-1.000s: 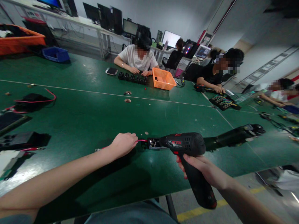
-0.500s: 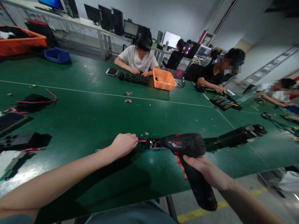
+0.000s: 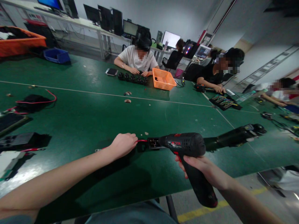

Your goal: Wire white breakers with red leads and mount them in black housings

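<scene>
One hand, the left hand point(image 3: 123, 144), is pinching a red wire point(image 3: 142, 141) over the near part of the green desk point(image 3: 98, 118). That wire is reaching right, to the left end of a small black box point(image 3: 153, 143), which is lying near the middle of the desk's near side. The right hand point(image 3: 201, 163) is wrapping its fingers around the handle of a black drill point(image 3: 184, 144). The drill is pointing left, and its nose is hiding part of the box, so I cannot tell what the tip is touching. A long dark tube point(image 3: 235, 138) is lying to the right. Some things could be going wrong from here. If the drill is tilting, its tip could be slipping and scratching the box. If the left hand is pulling too hard, the wire could be coming loose. Without a firm hold, the box could be twisting when the drill is spinning.
</scene>
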Demonstrator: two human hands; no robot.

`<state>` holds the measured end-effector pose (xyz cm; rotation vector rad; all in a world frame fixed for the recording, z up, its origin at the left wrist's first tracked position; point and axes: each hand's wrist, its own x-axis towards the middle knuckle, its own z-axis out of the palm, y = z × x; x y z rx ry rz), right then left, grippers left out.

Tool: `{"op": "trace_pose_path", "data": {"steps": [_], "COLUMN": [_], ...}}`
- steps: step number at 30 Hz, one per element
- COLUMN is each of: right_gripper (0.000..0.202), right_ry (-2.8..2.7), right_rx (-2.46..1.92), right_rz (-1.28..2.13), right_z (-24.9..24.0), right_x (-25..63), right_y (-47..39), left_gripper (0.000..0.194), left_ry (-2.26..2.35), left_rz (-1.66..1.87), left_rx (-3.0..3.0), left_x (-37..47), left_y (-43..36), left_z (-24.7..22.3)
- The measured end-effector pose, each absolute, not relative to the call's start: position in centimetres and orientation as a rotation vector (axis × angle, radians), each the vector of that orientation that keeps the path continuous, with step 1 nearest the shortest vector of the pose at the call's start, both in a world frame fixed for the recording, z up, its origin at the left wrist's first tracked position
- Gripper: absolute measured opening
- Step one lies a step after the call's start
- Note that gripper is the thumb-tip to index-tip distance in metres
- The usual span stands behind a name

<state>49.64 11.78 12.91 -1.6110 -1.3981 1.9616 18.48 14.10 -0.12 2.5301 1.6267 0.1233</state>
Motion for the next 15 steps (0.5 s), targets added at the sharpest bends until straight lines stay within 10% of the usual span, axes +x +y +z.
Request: {"op": "trace_pose_path", "data": {"steps": [15], "right_gripper": [0.058], "right_ry": [-1.413], "right_rx": [-1.618], "right_rz": [1.927], "right_z": [13.37], "right_x": [49.44], "right_y": [11.14], "left_gripper": [0.03], "left_ry": [1.631], "left_rz": [0.137], "left_rx": [2.545], "left_x": [18.49], "left_y": [13.9], "left_z": [0.05]}}
